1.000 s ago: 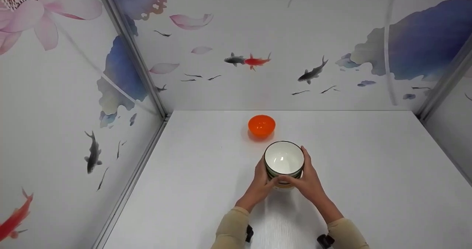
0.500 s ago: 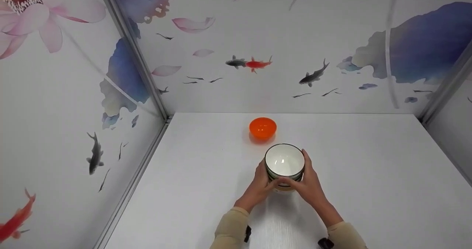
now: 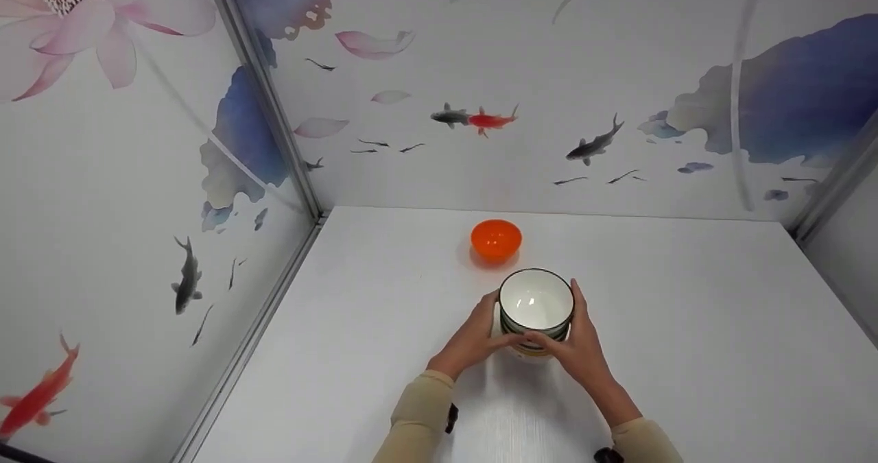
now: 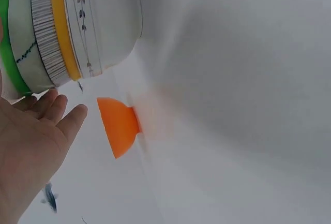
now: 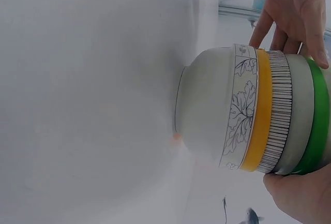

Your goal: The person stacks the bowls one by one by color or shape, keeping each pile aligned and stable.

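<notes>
A stack of nested bowls (image 3: 536, 298) stands upright on the white table, the top one white inside with a dark rim. Green, black-striped, yellow and leaf-patterned bands circle the stack (image 5: 251, 113) in the right wrist view. My right hand (image 3: 586, 357) holds its right side, thumb across the front. My left hand (image 3: 470, 343) is at the left side, with a small gap between palm and bowls; its fingers (image 4: 57, 107) look loosely extended in the left wrist view. Behind the stack sits a small orange bowl (image 3: 496, 241), touched by neither hand.
The white table (image 3: 384, 278) meets a back wall (image 3: 507, 175) printed with fish and petals. A left wall (image 3: 123, 195) with similar prints runs along the table's side, with a metal rail at the corner.
My left hand has loosened and drawn slightly leftward off the stack's side. My right hand stays against the bowls. The head view has shifted a little.
</notes>
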Demonstrator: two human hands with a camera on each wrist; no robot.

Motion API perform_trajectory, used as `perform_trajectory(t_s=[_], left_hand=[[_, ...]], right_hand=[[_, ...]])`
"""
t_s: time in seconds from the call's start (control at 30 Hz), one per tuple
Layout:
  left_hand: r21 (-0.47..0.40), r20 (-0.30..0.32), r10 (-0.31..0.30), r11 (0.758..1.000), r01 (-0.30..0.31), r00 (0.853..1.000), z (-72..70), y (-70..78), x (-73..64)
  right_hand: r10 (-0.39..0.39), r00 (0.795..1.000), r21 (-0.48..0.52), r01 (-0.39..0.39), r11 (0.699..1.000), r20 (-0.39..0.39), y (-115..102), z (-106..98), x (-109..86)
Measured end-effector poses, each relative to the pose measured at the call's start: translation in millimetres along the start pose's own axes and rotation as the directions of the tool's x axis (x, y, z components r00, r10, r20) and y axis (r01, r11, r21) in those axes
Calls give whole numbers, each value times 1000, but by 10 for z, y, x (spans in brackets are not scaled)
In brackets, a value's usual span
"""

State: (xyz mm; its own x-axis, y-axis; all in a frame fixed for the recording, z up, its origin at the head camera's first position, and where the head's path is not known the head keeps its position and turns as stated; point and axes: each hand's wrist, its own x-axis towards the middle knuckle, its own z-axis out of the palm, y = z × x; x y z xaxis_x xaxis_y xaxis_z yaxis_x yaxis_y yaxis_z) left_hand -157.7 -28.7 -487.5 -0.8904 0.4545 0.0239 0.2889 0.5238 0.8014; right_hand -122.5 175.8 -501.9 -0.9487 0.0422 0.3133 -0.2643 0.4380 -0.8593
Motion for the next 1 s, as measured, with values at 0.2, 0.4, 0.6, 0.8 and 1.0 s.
perform_trajectory(t_s=[0.2, 0.4, 0.6, 0.8, 1.0], left_hand=[[22, 49, 53, 998, -54, 997, -300, -67, 81], [66, 2, 16, 998, -16, 1000, -487, -173, 200], [62, -56, -47, 997, 50, 997, -536, -245, 336], [109, -66, -65, 991, 72, 996, -593, -284, 470], [96, -68, -84, 991, 90, 994, -591, -365, 584]], right_hand=[[54, 998, -4, -54, 999, 27, 1, -6, 3], [96, 994, -9, -96, 995, 44, 11, -9, -9], [109, 993, -5, -109, 994, 48, 1, -20, -2], [90, 995, 4, -90, 996, 42, -25, -12, 21], [86, 996, 15, -87, 996, 35, -3, 11, 7]])
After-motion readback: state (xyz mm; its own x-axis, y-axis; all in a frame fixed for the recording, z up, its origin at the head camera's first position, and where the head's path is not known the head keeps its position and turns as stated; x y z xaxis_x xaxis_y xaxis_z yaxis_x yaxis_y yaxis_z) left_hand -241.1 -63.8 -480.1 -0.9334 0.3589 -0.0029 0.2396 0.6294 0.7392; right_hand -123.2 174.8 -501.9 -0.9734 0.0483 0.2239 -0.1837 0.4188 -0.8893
